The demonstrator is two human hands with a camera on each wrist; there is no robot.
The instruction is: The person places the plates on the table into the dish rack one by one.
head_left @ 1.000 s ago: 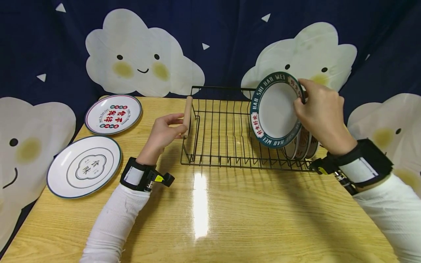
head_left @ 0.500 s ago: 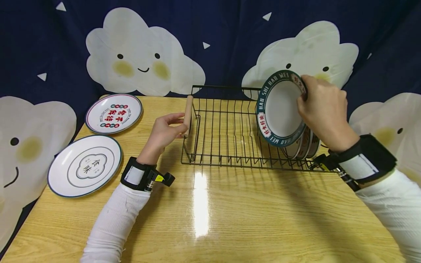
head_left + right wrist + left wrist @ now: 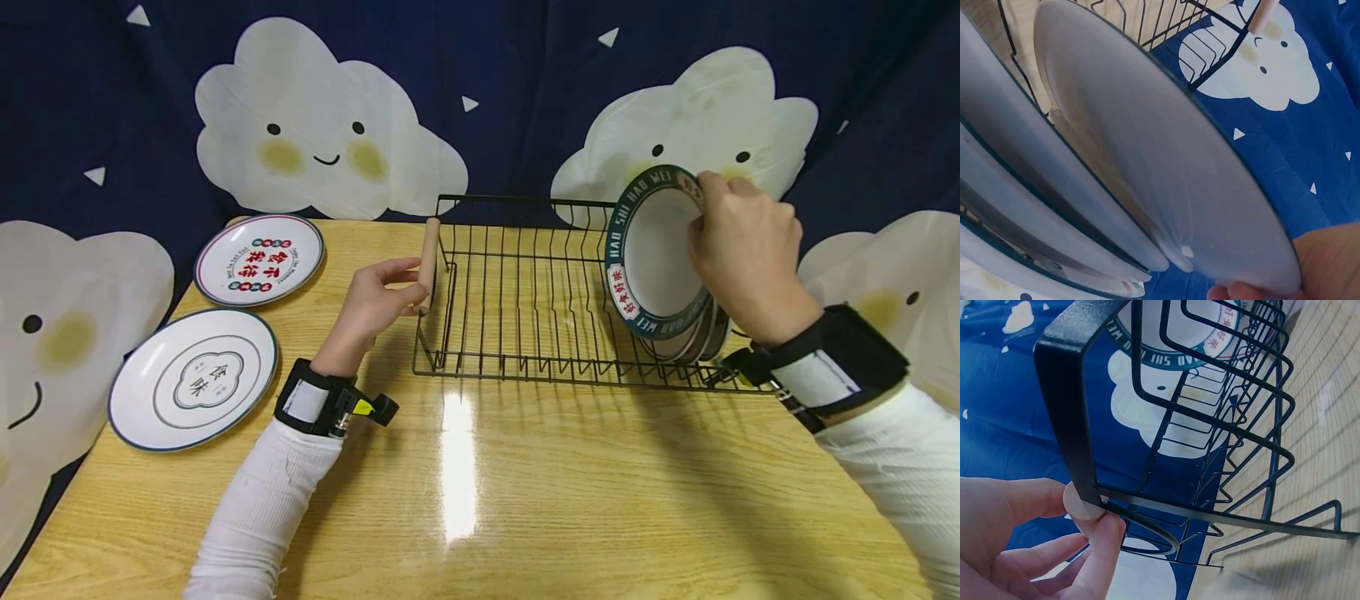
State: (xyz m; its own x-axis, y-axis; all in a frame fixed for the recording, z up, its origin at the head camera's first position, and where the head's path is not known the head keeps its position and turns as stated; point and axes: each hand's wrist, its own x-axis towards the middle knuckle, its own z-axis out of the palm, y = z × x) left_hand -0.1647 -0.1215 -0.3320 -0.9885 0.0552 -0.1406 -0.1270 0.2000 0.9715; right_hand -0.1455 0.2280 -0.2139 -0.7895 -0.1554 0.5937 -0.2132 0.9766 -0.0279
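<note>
My right hand (image 3: 746, 250) pinches the upper right rim of a white plate (image 3: 663, 250) with a green lettered border. The plate stands tilted at the right end of a black wire dish rack (image 3: 517, 367), its lower edge down among the wires. Close behind it, several other plates (image 3: 1041, 169) stand on edge in the rack, mostly hidden by it in the head view. At the rack's left end my left hand (image 3: 378, 300) holds the wooden handle (image 3: 428, 265) between thumb and fingers, which the left wrist view shows at the handle's round end.
Two white plates lie flat on the wooden table (image 3: 525, 500) at the left: one with red lettering (image 3: 258, 260) at the back, and a larger one with a grey emblem (image 3: 193, 380) nearer. A dark blue cloud-patterned curtain (image 3: 517, 50) hangs behind the rack.
My right hand has moved the green-bordered plate to the right, closer to the plates standing behind it, and slightly lower over the last half second. My left hand stays on the handle.
</note>
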